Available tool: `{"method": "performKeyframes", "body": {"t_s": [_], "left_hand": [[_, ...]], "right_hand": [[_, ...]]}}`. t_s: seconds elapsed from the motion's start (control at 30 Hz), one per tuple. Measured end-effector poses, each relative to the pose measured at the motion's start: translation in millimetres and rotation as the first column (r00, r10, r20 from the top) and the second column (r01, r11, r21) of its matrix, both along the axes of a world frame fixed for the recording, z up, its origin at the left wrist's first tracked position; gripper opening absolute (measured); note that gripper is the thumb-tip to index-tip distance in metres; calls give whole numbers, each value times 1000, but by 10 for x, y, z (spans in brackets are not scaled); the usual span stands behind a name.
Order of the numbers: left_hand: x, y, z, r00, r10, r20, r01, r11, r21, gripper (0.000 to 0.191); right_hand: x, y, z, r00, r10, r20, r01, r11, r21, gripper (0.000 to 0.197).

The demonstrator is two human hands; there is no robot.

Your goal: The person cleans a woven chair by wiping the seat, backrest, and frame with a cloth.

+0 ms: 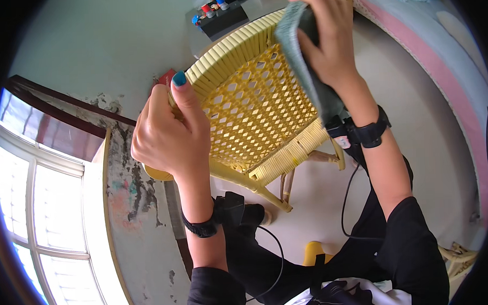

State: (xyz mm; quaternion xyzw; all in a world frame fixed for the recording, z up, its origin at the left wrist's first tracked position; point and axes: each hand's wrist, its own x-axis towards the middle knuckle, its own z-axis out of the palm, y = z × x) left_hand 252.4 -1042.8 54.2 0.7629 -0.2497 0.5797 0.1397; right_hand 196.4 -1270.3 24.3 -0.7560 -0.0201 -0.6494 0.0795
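Note:
A yellow woven rattan chair (262, 111) is in front of me, with an open lattice panel and a rim wrapped in wide strips. My left hand (168, 133) grips the left part of that rim, thumb on top; the fingers wrapped around it are partly hidden. In my right hand (333, 48) is a grey-green cloth (299, 53), folded over the right end of the rim and hanging along the lattice. The cloth hides that end of the chair. Below the panel, several of the chair's legs point down towards the floor.
Behind the chair is a dark table (255, 9) bearing small bottles with red and blue caps. A bed (417, 45) with a pink border runs along the right. At left are a window (56, 199) and a peeling wall (136, 188). Cables (280, 248) hang from both wrist straps.

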Motion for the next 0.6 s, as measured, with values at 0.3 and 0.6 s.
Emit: {"method": "performKeyframes", "body": {"t_s": [0.3, 0.6], "left_hand": [[149, -48, 35, 999, -36, 20, 36, 999, -37, 49], [199, -80, 65, 996, -84, -8, 84, 995, -54, 53]], "right_hand": [[123, 713, 387, 980, -174, -93, 176, 984, 17, 47], [248, 119, 350, 978, 180, -102, -203, 927, -316, 34]]}}
